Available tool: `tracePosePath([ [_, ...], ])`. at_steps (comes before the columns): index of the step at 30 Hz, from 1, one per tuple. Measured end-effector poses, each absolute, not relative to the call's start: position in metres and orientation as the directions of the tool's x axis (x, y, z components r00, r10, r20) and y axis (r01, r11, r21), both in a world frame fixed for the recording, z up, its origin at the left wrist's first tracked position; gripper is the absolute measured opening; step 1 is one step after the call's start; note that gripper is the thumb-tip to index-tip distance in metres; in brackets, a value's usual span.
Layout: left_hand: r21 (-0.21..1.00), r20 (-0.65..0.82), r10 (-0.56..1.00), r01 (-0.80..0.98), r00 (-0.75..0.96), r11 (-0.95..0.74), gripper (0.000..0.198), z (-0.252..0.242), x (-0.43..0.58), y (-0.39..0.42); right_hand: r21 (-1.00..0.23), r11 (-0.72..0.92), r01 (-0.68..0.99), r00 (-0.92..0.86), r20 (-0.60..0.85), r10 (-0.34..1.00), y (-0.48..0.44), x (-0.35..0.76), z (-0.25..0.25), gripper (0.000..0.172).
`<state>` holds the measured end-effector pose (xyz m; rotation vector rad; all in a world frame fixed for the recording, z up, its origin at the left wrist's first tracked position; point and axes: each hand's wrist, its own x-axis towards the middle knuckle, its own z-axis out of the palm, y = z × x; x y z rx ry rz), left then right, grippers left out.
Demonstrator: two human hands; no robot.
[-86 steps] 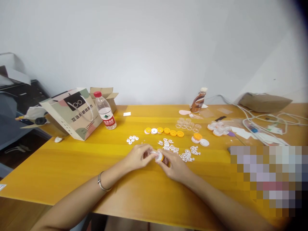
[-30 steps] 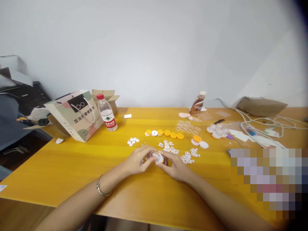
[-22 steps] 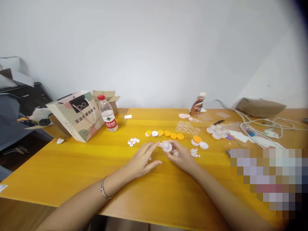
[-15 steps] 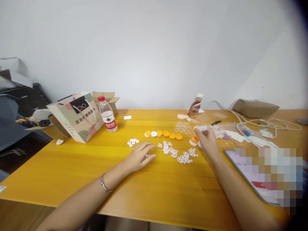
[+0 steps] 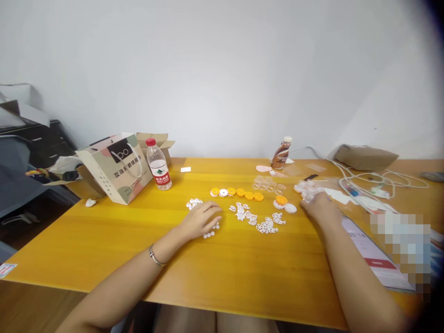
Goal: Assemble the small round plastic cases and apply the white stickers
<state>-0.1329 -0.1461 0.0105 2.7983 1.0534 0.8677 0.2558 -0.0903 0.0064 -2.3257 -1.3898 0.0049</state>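
My left hand (image 5: pixel 203 219) lies flat on the yellow table (image 5: pixel 104 240), fingers stretched out and open, touching a few small white beads (image 5: pixel 209 234). My right hand (image 5: pixel 317 204) reaches far right, its fingers curled down into a pile of white and clear round pieces (image 5: pixel 307 187); what they hold is hidden. Between the hands lie white lacy cut-outs (image 5: pixel 258 219), an orange disc (image 5: pixel 281 200) and a white disc (image 5: pixel 290 208). Behind them are a row of orange and white discs (image 5: pixel 236 192) and clear rings (image 5: pixel 268 183).
A printed paper bag (image 5: pixel 116 166), a water bottle (image 5: pixel 158 164) and a cardboard box (image 5: pixel 157 138) stand at the back left. A brown drink bottle (image 5: pixel 280 153), white cables (image 5: pixel 374 182) and a brown paper bag (image 5: pixel 364 157) sit at the back right. A flat printed sheet (image 5: pixel 371 252) lies by my right forearm.
Both hands held a white and orange round piece together. They parted; my right hand carried the piece right to the pile, and my left hand settled flat on the table.
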Motion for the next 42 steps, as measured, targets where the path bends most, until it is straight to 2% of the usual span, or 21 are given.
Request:
tracePosePath([
  [3,0.193,0.539,0.663,0.690,0.519,-0.698,0.026,0.011,-0.136,-0.143,-0.284,-0.501,0.817,0.552,0.138,0.822,-0.091,0.258,0.009,0.054],
  [7,0.205,0.609,0.715,0.803,0.343,-0.559,0.024,0.012,-0.144,-0.136,-0.304,-0.537,0.787,0.596,0.150,0.789,-0.092,0.259,0.012,0.057],
  [12,0.207,0.601,0.752,0.857,0.270,-0.473,0.023,0.010,-0.167,-0.114,-0.319,-0.534,0.783,0.605,0.192,0.773,-0.093,0.254,0.014,0.069],
  [15,0.231,0.561,0.786,0.862,0.260,-0.450,0.023,0.008,-0.185,-0.101,-0.335,-0.499,0.799,0.581,0.223,0.783,-0.094,0.248,0.018,0.060],
  [20,0.263,0.412,0.820,0.809,0.398,-0.525,0.020,0.014,-0.204,-0.095,-0.441,-0.377,0.814,0.548,0.373,0.748,-0.095,0.239,0.022,0.031],
  [22,0.268,0.345,0.837,0.810,0.426,-0.522,0.023,0.020,-0.208,-0.098,-0.462,-0.294,0.837,0.508,0.454,0.732,-0.095,0.235,0.020,0.014],
  [23,0.266,0.308,0.851,0.821,0.425,-0.506,0.025,0.022,-0.209,-0.099,-0.471,-0.237,0.849,0.479,0.501,0.721,-0.095,0.232,0.018,0.012],
  [28,0.231,0.195,0.900,0.873,0.391,-0.429,0.025,0.020,-0.213,-0.099,-0.471,0.000,0.882,0.366,0.686,0.628,-0.092,0.222,0.009,0.032],
  [35,0.230,0.193,0.871,0.842,0.451,-0.487,0.012,0.010,-0.219,-0.090,-0.370,0.142,0.918,0.195,0.733,0.651,-0.092,0.210,0.003,0.033],
  [39,0.183,0.297,0.846,0.844,0.442,-0.505,0.016,0.019,-0.200,-0.098,-0.256,0.263,0.930,0.003,0.723,0.691,-0.094,0.198,-0.002,0.033],
  [42,0.109,0.423,0.724,0.762,0.545,-0.638,0.017,0.024,-0.166,-0.119,-0.159,0.321,0.934,-0.110,0.724,0.680,-0.094,0.193,-0.005,0.032],
])
